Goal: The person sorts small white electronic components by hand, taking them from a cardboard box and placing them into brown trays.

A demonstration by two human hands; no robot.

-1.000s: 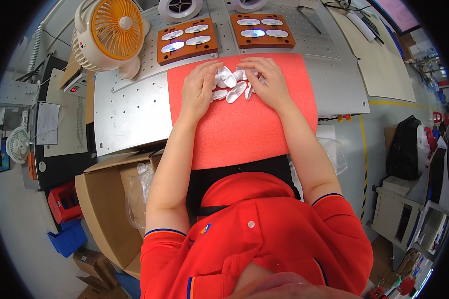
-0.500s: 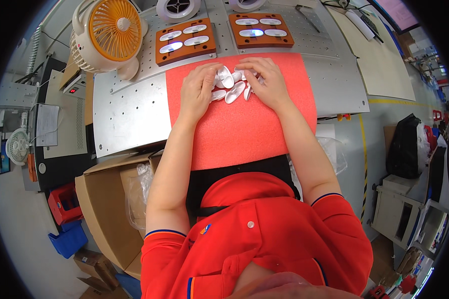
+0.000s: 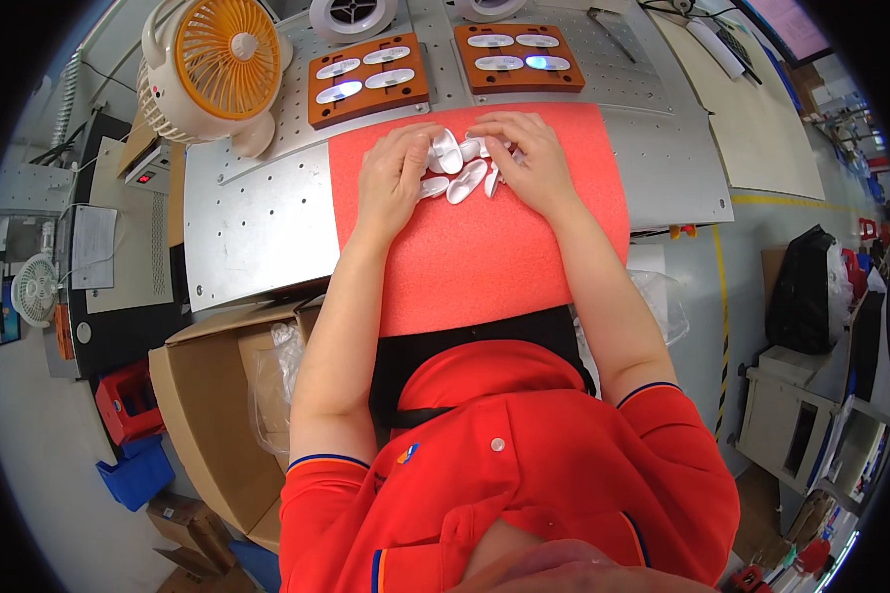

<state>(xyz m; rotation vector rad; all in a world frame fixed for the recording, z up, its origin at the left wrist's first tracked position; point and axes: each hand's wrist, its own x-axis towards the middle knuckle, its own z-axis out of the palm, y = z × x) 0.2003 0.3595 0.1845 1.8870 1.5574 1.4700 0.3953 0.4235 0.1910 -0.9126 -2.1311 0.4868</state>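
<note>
A small heap of white oval plastic shells [image 3: 467,181] lies on the pink foam mat [image 3: 475,257]. My left hand [image 3: 394,178] rests at the heap's left side, its fingers loosely curved and their tips near the shells. From the right, my right hand [image 3: 532,163] arches over the heap's edge with the thumb apart from the fingers. Neither hand visibly grips a shell, though the palms and some shells beneath them are hidden. Beyond the hands, a left orange-brown fixture [image 3: 369,103] and a right orange-brown fixture [image 3: 521,82] each hold several white oval pieces.
An orange and cream fan [image 3: 225,59] stands at the left of the perforated metal table [image 3: 257,217]. Two round white devices are at the far edge. A hex key [image 3: 611,36] lies at the back right. Below left is an open cardboard box [image 3: 208,415] with clear plastic.
On the right fixture, the blue light has shifted from the lower left piece to the lower right one. My hands and the shells have stayed almost still.
</note>
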